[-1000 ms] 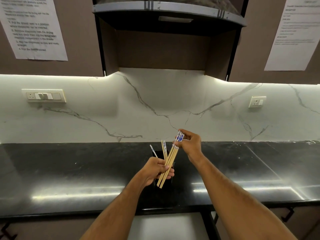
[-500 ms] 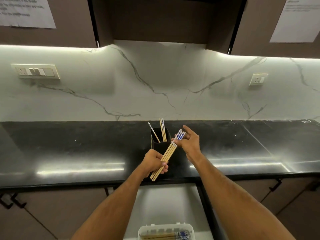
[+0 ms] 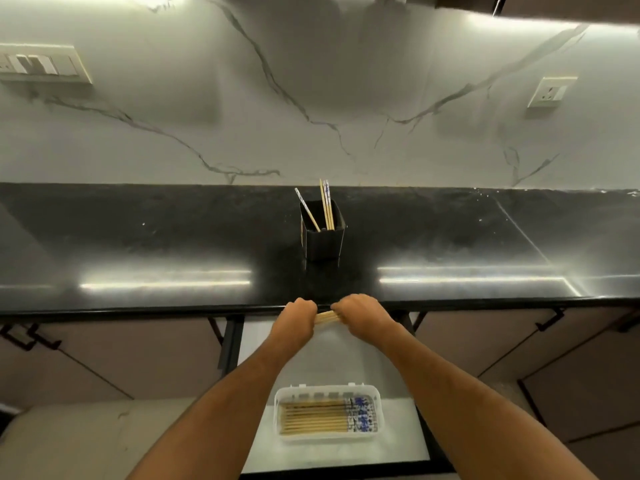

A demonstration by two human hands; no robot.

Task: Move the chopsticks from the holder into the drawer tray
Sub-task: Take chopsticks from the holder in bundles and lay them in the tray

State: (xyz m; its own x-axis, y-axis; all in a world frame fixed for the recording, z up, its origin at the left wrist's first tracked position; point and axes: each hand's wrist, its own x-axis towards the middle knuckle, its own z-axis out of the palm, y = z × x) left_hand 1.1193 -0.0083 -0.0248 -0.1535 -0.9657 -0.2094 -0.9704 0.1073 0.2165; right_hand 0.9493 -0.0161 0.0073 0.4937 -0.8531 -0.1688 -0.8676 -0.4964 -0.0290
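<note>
Nearest, the drawer tray (image 3: 379,419) already holds a flat row of chopsticks. Above the open drawer, the left hand (image 3: 294,318) and right hand (image 3: 360,315) each clench an end of a held bundle (image 3: 326,317), mid-transfer; lowering it level into the tray likely comes next. Farther off, the holder (image 3: 322,242) on the desk (image 3: 138,237) keeps a few chopsticks (image 3: 327,209).
</note>
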